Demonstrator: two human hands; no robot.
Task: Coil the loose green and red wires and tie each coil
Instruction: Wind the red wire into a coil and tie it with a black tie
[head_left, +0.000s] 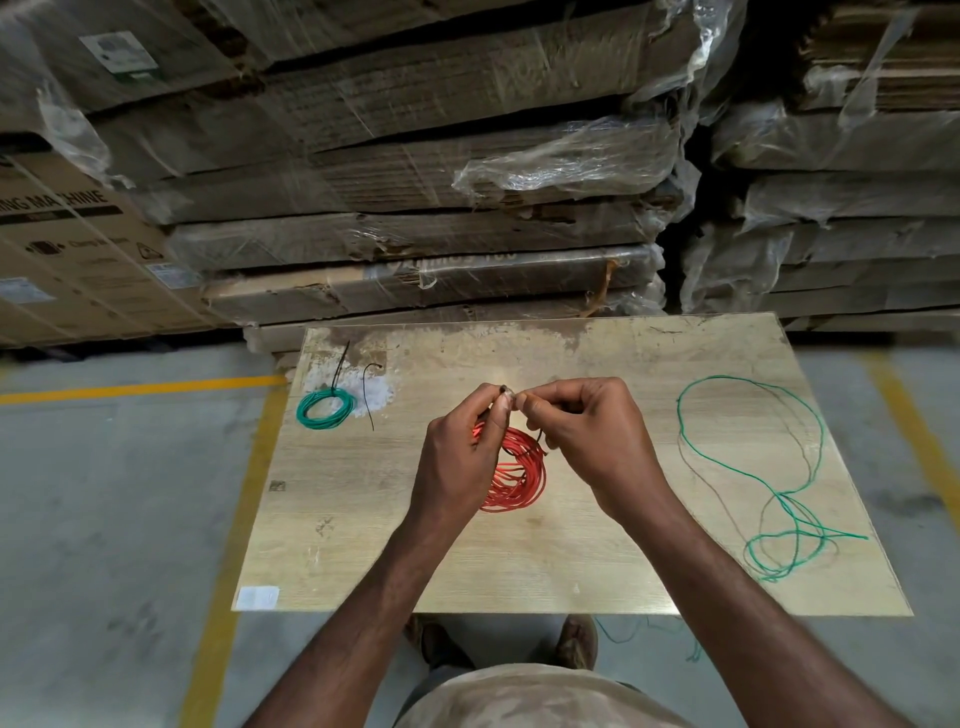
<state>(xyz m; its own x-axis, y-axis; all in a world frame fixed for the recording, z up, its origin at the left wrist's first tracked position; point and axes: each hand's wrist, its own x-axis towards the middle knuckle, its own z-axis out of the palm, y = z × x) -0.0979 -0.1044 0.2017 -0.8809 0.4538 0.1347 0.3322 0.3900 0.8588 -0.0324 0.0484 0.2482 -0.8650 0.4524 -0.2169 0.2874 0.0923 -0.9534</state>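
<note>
A red wire coil (519, 475) hangs between my hands above the middle of the wooden board (571, 561). My left hand (460, 457) grips the coil's left side, thumb and finger pinched at the top. My right hand (587, 441) pinches a thin black tie (541, 440) that loops around the coil; the fingertips of both hands meet above it. A small green coil (325, 409) with a black tie sticking up lies at the board's far left. A loose green wire (769, 467) sprawls in wide loops over the board's right side.
A spare black tie (368, 392) lies beside the green coil. Stacks of flattened, plastic-wrapped cardboard (415, 218) rise right behind the board. Grey floor with yellow lines (228, 519) surrounds it. My shoes (576, 642) show under the near edge, with green wire scraps (691, 647) on the floor.
</note>
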